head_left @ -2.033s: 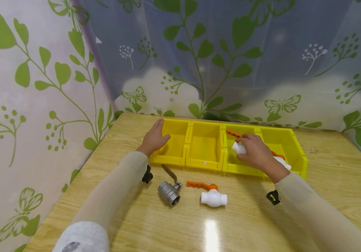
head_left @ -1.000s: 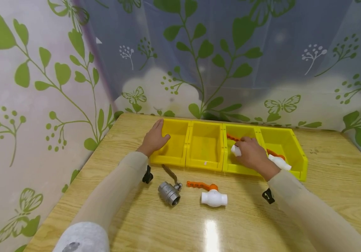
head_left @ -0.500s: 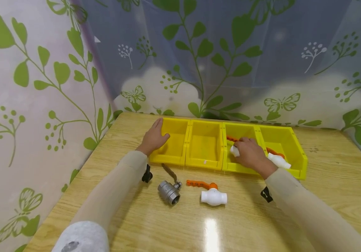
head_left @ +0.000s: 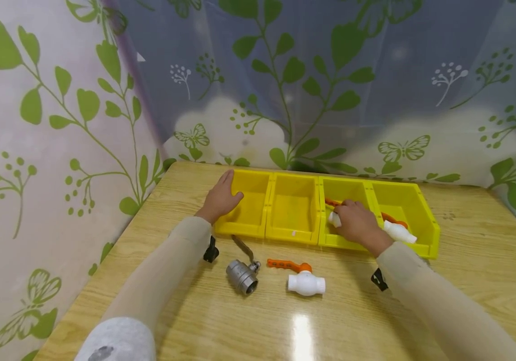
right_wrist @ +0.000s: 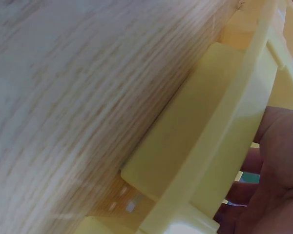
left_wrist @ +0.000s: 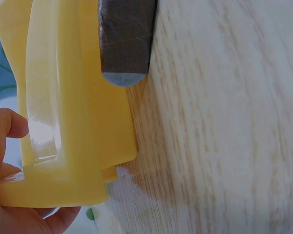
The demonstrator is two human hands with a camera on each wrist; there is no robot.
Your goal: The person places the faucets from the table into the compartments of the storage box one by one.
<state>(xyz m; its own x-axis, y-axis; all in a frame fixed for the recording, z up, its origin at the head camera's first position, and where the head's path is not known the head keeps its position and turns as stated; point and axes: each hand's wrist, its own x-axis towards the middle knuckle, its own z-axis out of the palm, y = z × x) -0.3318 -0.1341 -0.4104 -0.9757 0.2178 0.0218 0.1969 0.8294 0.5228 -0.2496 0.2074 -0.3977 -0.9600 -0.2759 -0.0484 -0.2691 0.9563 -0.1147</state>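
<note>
My left hand (head_left: pixel 222 199) grips the outer side wall of the leftmost yellow bin (head_left: pixel 241 229); in the left wrist view the thumb lies over the wall and fingers show beyond it. My right hand (head_left: pixel 358 222) is down inside the third bin (head_left: pixel 330 239), holding a white plastic ball valve (head_left: pixel 333 219) with an orange lever (head_left: pixel 331 202). The hand covers most of that valve; in the right wrist view the bin's front wall (right_wrist: pixel 224 146) hides the fingertips. Another white ball valve (head_left: pixel 400 232) with an orange lever lies in the rightmost bin.
On the wooden table (head_left: pixel 352 311), in front of the bins, lie a steel ball valve (head_left: pixel 242 277) with a brown lever and a white ball valve (head_left: pixel 306 284) with an orange lever. A patterned cloth (head_left: pixel 312 90) hangs behind the bin row.
My right hand has moved left and down into the third bin with the white ball valve, uncovering the valve in the rightmost bin. My left hand stays on the leftmost bin.
</note>
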